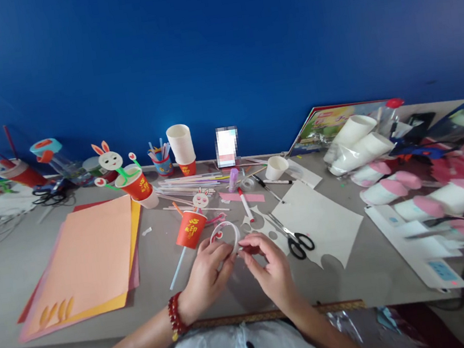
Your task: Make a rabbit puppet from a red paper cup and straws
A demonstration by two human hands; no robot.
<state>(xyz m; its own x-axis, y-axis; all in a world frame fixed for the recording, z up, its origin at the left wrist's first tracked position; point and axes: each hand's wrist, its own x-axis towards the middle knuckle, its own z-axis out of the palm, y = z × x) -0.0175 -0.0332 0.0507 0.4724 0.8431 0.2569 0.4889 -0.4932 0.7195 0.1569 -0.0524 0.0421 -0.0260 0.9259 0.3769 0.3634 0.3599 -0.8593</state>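
Observation:
A thin white strip (pixel 235 228), bent into a loop, rises between my hands; whether it is a pipe cleaner or a straw I cannot tell. My left hand (pixel 207 275), with a red bead bracelet, pinches one side of it. At its other end are the closed fingertips of my right hand (pixel 268 267). A small white disc with a red heart (pixel 219 235) shows behind the loop. Just beyond my left hand, a red paper cup (pixel 191 230) with a rabbit face (pixel 200 200) leans over a pale blue straw (pixel 178 268).
Black-handled scissors (pixel 300 244) lie on cut white paper (pixel 320 219) at right. Coloured sheets (pixel 96 250) are stacked at left, beside another rabbit cup (pixel 136 184). Straws (pixel 192 182), a red marker (pixel 245 204) and a phone (pixel 227 146) are farther back. A power strip (pixel 415 246) sits at far right.

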